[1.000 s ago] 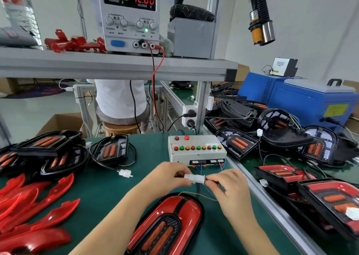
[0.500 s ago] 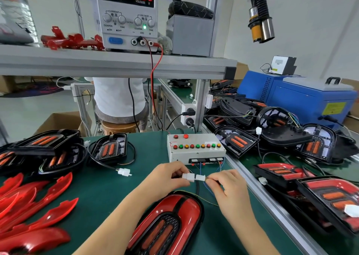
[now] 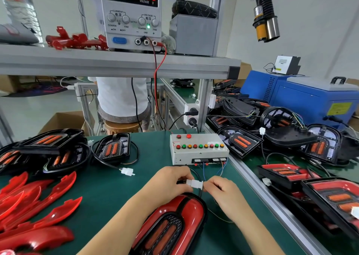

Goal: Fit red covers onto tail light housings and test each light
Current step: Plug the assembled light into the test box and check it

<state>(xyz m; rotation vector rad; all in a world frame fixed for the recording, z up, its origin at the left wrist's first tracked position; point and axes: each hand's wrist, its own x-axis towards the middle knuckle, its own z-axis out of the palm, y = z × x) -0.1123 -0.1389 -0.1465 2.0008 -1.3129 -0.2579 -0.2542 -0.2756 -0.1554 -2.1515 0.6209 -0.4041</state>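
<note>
my left hand [image 3: 171, 179] + right hand [image 3: 223, 194] pinch white connector [image 3: 194, 183] halves | likely light, rigid; wires [image 3: 203, 171] fragile | I'd grip shells, not wires

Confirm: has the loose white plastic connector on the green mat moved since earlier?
No. The loose white plastic connector keeps its offset left of the white button-studded test box; left hand and right hand pinch a different joined white connector.

Open green mat [image 3: 108, 192] between red covers [image 3: 35, 206] (far left) and test box [image 3: 198, 154]; heaped housings [image 3: 291, 138] at right.
</note>
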